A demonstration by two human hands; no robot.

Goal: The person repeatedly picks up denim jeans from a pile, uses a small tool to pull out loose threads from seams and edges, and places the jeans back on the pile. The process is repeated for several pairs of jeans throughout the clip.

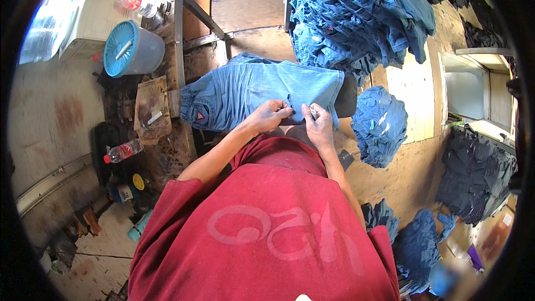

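A pair of light blue jeans point(234, 92) with a gathered waistband lies across a support in front of me, its waist to the left and its legs to the right. Over the leg part, my left hand point(272, 115) has its fingers pinched together beside a small dark mark or piece on the denim. My right hand point(320, 125) is closed a short way to the right, with a small pale bit showing between thumb and fingers. What either hand grips is too small to name. Both hands are close to the near edge of the jeans.
A tall heap of blue jeans point(356, 11) rises beyond, with a bundled blue garment point(380, 125) to the right. Dark garments point(476, 175) are piled at far right. At left stand a lidded bucket point(147, 53), a plastic bottle point(123, 150) and a wooden frame point(178, 39).
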